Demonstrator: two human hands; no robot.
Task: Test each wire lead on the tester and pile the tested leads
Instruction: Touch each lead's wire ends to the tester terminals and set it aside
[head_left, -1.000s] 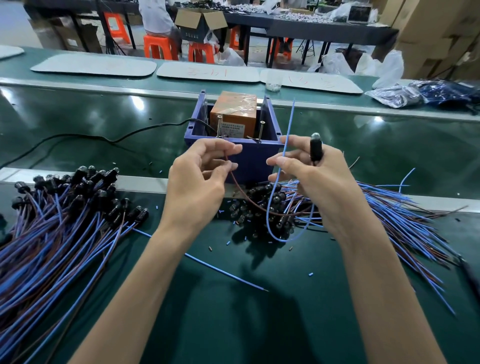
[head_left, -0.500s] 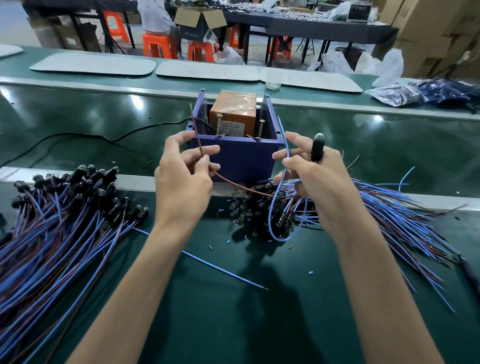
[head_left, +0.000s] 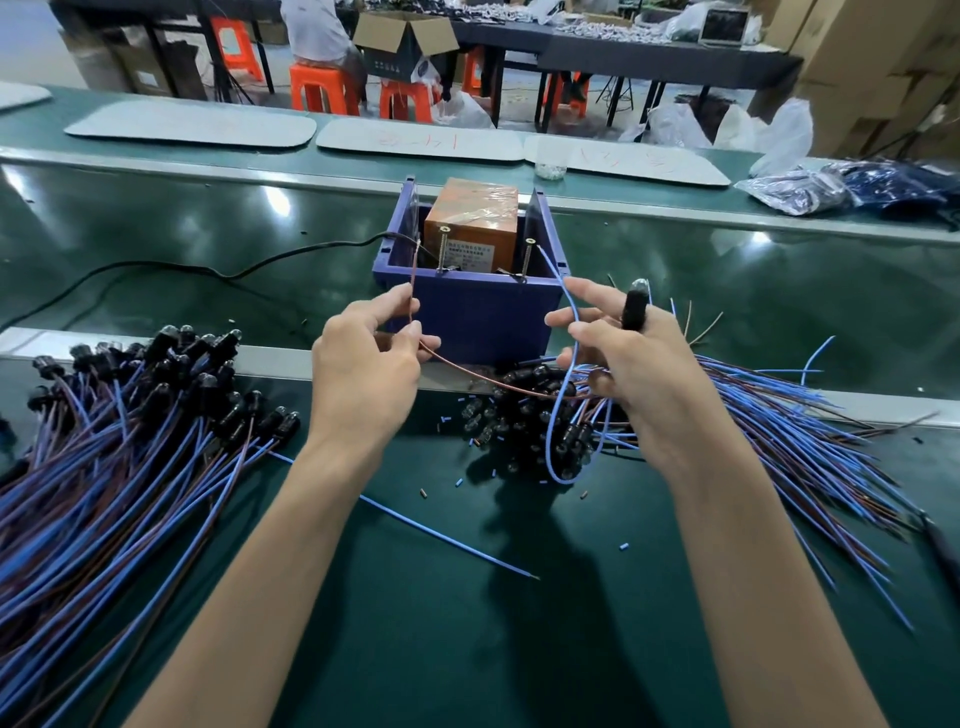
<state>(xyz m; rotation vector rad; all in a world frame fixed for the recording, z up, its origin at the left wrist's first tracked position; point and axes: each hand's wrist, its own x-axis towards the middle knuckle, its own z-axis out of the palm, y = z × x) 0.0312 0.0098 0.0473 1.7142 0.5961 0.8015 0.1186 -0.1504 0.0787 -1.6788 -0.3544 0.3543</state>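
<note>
The tester (head_left: 470, 223), an orange box with two upright metal posts, sits inside a blue bin (head_left: 483, 322) straight ahead. My left hand (head_left: 363, 371) pinches the brown wire (head_left: 413, 291) of one lead, its tip raised beside the bin's left wall. My right hand (head_left: 631, 364) pinches the blue wire (head_left: 563, 296) of the same lead and holds its black lamp head (head_left: 635, 309) upright. The blue tip points toward the right post (head_left: 529, 257). A pile of leads (head_left: 109, 441) lies at my left, another pile (head_left: 779, 415) under my right hand.
A single loose blue wire (head_left: 447, 540) lies on the green mat between my forearms. A black cable (head_left: 156, 270) runs from the bin to the left. White mats, plastic bags, orange stools and a seated person are beyond the conveyor.
My left hand has drawn the brown wire up and out to the left. My right hand has bent the blue wire's tip forward toward the tester's right post.
</note>
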